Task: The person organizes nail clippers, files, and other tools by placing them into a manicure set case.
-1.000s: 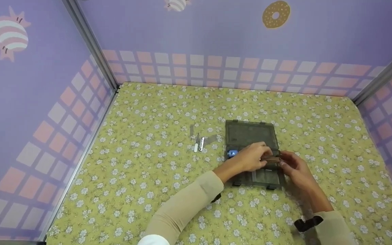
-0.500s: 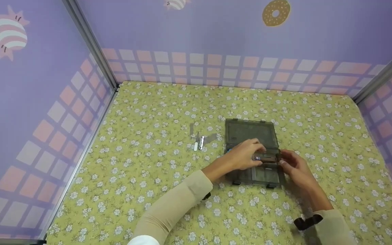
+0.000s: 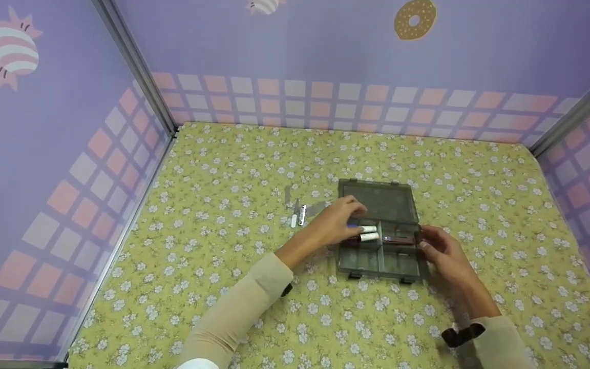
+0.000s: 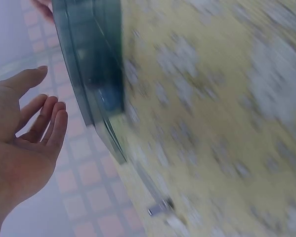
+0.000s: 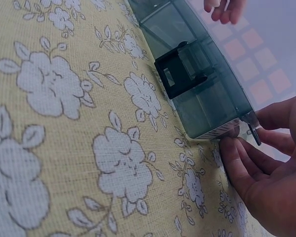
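Note:
A dark see-through plastic box [image 3: 372, 259] lies with its lid flat behind it on the flowered cloth. Two white tubes [image 3: 369, 232] and a brown item [image 3: 401, 239] lie in its middle compartments. My left hand [image 3: 350, 215] hovers over the box's left edge, next to the tubes. In the left wrist view that left hand [image 4: 44, 98] is empty with its fingers straight, beside the box [image 4: 91, 69]. My right hand [image 3: 425, 242] holds the box's right edge. In the right wrist view the right hand [image 5: 246, 143] pinches the box's corner [image 5: 222, 129] between thumb and fingers.
Small white and metal pieces [image 3: 298, 215] lie on the cloth left of the box, and one shows in the left wrist view [image 4: 160, 208]. Purple panel walls [image 3: 295, 61] close in the table on the left, back and right.
My left hand has let go of the brown item and drawn back to the left, uncovering the white tubes. The right hand has stayed at the box's right edge.

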Available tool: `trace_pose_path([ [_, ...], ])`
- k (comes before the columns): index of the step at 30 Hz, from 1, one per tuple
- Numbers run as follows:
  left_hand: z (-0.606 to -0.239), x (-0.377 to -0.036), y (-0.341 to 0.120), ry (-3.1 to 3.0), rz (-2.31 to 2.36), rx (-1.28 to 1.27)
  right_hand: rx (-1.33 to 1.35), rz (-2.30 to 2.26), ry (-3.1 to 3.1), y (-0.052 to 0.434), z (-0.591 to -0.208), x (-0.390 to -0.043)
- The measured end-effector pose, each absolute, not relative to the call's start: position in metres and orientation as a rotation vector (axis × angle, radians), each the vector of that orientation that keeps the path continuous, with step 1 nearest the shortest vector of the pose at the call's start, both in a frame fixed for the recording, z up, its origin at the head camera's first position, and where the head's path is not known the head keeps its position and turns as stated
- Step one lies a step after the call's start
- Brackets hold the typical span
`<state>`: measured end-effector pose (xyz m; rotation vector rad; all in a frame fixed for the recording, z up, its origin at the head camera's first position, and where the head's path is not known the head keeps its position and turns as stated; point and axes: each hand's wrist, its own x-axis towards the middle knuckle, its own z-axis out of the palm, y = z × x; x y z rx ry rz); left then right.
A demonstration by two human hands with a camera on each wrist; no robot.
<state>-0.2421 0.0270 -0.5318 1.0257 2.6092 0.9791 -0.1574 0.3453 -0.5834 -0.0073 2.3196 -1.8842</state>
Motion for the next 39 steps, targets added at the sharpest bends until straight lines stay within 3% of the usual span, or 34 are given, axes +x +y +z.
trace_pose_path([
  [20,-0.548,-0.263,-0.058,2.787,1.026,0.686,0.017,-1.855,2.322,0.346,-0.582,-0.157],
  [39,-0.565,-0.265,-0.073,2.794,0.936,0.573,-0.002,-1.801,2.368,0.346,-0.582,-0.157],
])
